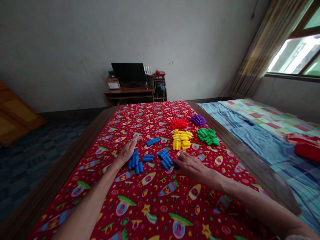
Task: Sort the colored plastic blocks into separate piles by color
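Small blue cylinders lie in loose groups on the cloth; their exact kind is too small to tell. My left hand [128,150] is open, its fingers stretched forward, along the left side of one blue cluster [135,162]. My right hand [189,164] lies low over the cloth with fingers apart and slightly bent. Its fingertips are at the right edge of another blue cluster [165,159], partly covering a blue piece. Between the hands are a small blue group [148,158] and, farther forward, a blue pair [153,142].
Beyond my right hand lie piles of yellow pieces [181,139], green pieces [208,136], red pieces [179,123] and purple pieces [197,120]. A red patterned cloth [160,216] covers the wooden table [277,180]. A bed [250,116] stands right; a desk with a monitor [128,74] is behind.
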Available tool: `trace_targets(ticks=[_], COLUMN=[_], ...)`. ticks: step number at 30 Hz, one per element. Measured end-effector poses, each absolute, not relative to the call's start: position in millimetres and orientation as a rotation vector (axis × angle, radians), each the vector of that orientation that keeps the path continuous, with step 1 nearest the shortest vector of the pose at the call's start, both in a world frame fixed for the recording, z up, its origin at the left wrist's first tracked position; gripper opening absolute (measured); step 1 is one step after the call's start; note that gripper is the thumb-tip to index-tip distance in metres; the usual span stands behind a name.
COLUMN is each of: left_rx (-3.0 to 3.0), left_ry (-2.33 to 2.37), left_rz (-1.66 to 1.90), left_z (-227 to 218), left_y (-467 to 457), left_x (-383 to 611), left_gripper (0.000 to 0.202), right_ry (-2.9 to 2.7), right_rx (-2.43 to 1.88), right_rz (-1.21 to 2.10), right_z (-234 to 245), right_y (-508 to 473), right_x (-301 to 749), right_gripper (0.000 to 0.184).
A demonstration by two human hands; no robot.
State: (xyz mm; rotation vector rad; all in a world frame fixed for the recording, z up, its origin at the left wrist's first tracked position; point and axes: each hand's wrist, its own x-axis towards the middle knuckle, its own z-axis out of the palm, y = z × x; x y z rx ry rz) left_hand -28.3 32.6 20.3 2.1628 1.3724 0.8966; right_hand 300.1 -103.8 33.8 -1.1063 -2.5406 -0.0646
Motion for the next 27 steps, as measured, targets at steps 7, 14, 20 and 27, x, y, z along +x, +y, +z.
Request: trace_targets(ticks=[7, 14, 20, 27], left_rx=[2.204, 2.297, 2.342, 2.372], left_ry=[1.393, 1.355, 1.335, 1.316], left_rz=[0.882, 0.902, 0.917, 0.906], left_z=[22, 16, 10, 12], left_y=[31, 38, 42, 41], left_x=[-27, -27, -30, -30], left_gripper=[0.063, 0.060, 0.057, 0.054], right_ry=[-2.447, -2.378, -2.479, -2.584], right_rx=[-1.211, -1.553, -1.202, -1.277], right_rz=[-0.002, -0.100, -0.069, -0.168], right_z=[32, 35, 52, 31], right_y=[-102, -114, -101, -97], right_x=[344, 397, 324, 235], right_gripper=[0.030, 0.025, 0.026, 0.026])
